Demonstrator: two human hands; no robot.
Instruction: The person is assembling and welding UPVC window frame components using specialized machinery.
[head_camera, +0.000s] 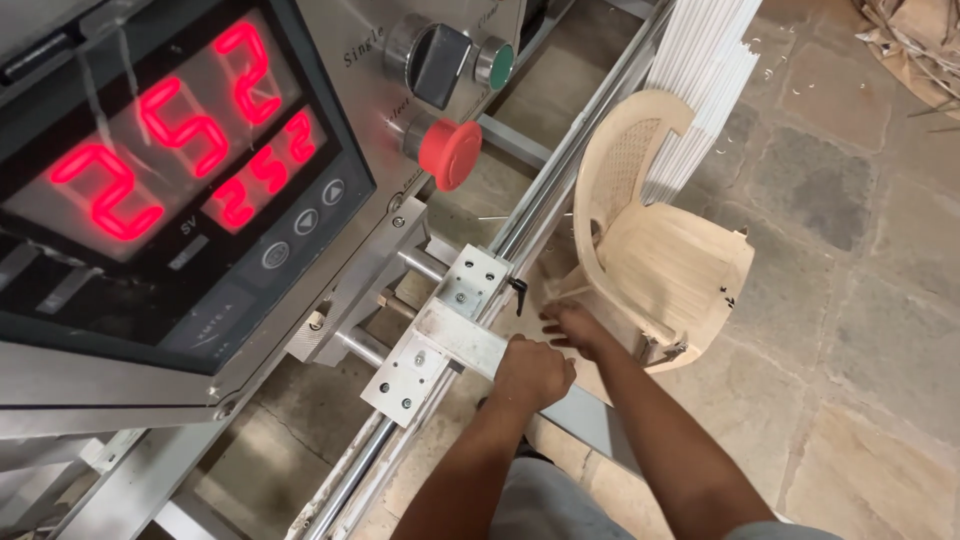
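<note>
My left hand (532, 372) is closed around the end of a flat metal bracket (440, 345) that sits across a long steel guide rail (545, 195). Just beyond it, my right hand (573, 326) reaches forward with fingers spread, close to the rail near a small black lever (518, 291); I cannot tell whether it touches anything. The rail runs diagonally from the lower left to the upper right.
A control box with a red digital display (170, 150), a red mushroom button (450, 153), a black knob (433, 62) and a green button (497, 62) fills the left. A beige plastic chair (655, 240) stands right of the rail, holding white rods (700, 80). The floor is stone slabs (860, 330).
</note>
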